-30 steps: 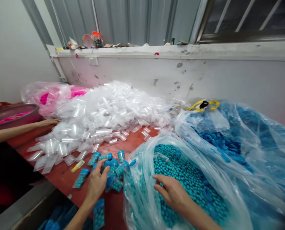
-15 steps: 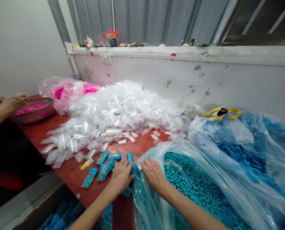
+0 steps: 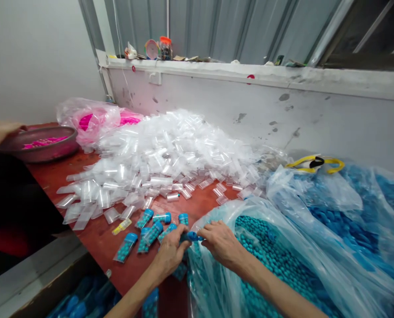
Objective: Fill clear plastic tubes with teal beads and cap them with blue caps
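Note:
My left hand [image 3: 170, 251] is closed round a small tube with a blue cap [image 3: 193, 236]; most of its body is hidden by the fingers. From the other side, the fingertips of my right hand [image 3: 219, 240] pinch the blue cap end. Around my left hand lie several clear tubes of teal beads with blue caps [image 3: 154, 232], loose on the red table [image 3: 130, 265]. Under and beside my right forearm, an open plastic bag holds many teal beads [image 3: 259, 234].
A big heap of clear tubes [image 3: 180, 145] covers the table's middle. Blue caps fill a plastic bag [image 3: 339, 221] on the right, with a yellow-handled tool [image 3: 316, 163] on it. At far left, another person's hand [image 3: 5, 128] touches a basin [image 3: 47, 152] of pink pieces. A box [image 3: 51, 287] sits below.
My hands have come up from the tubes and the bag's edge, now meeting at a blue-capped tube. The other person's hand has drawn left over the basin. The view has shifted slightly.

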Demonstrator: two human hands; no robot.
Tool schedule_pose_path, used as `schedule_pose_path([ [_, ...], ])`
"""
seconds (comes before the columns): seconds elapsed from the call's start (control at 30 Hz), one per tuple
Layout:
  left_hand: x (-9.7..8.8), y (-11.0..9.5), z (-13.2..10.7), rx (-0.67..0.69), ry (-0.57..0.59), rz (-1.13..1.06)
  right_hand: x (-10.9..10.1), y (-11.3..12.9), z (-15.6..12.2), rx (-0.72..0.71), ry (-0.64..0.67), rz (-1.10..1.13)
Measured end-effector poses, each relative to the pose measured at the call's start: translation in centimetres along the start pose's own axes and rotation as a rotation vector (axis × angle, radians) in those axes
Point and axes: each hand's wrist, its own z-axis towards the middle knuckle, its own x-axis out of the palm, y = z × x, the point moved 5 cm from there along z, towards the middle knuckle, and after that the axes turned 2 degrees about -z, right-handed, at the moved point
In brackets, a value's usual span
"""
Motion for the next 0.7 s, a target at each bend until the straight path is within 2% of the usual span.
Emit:
schedule_pose_path([
  [0.1,-0.3,-0.2,-0.2,-0.007,0.052,-0.225,-1.1,-0.9,1.0,-0.027,0.116,0.429],
  [0.17,-0.4,0.1,-0.3,-0.034,0.064,-0.357,-0.4,-2.0,2.6,0.027,0.229,0.675],
  [0.23,-0.5,0.9,-0.4,-0.076,0.066,-0.467,1.1,-3.4,5.0,0.119,0.264,0.765],
  [0.3,-0.5,1.9,-0.5,-0.136,0.062,-0.551,2.5,-4.9,7.9,0.248,0.108,0.662],
  [0.43,-0.9,3.6,-0.8,-0.276,0.021,-0.682,5.5,-5.7,13.5,0.3,-0.042,0.554],
  [0.57,-1.5,4.0,-1.0,-0.314,-0.009,-0.735,7.3,-5.9,16.7,0.293,-0.086,0.485],
  [0.7,-2.1,3.9,-0.8,-0.357,-0.036,-0.747,8.5,-6.4,18.0,0.295,-0.07,0.439],
])
